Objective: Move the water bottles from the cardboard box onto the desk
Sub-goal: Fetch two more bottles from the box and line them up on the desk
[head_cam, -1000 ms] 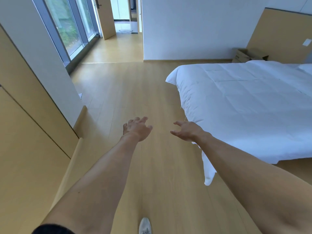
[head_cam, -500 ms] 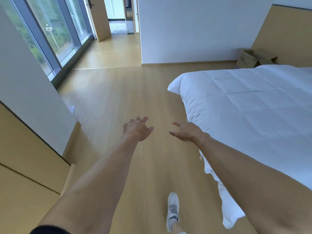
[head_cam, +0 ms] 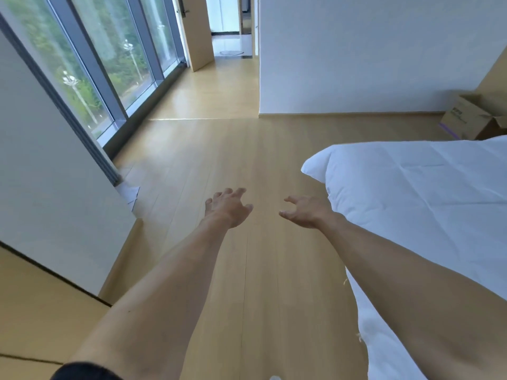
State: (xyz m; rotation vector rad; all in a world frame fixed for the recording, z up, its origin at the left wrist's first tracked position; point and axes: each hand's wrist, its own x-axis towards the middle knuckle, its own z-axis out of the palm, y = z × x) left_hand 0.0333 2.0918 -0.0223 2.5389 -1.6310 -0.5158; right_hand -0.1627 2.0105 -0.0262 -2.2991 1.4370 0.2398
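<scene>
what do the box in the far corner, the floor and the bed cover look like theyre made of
Box: looks like brown corrugated cardboard, matte, with open flaps and printed sides.
Floor: wood or wood-look laminate planks, judging by long seams and a soft sheen.
Bed cover: white quilted fabric, matte, puffy, with stitched creases.

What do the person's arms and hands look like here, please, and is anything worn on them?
Both forearms are bare, and the left hand and right hand show no gloves, rings, or watch. A dark sleeve edge shows at the left upper arm. The right arm's upper part is out of frame.
</scene>
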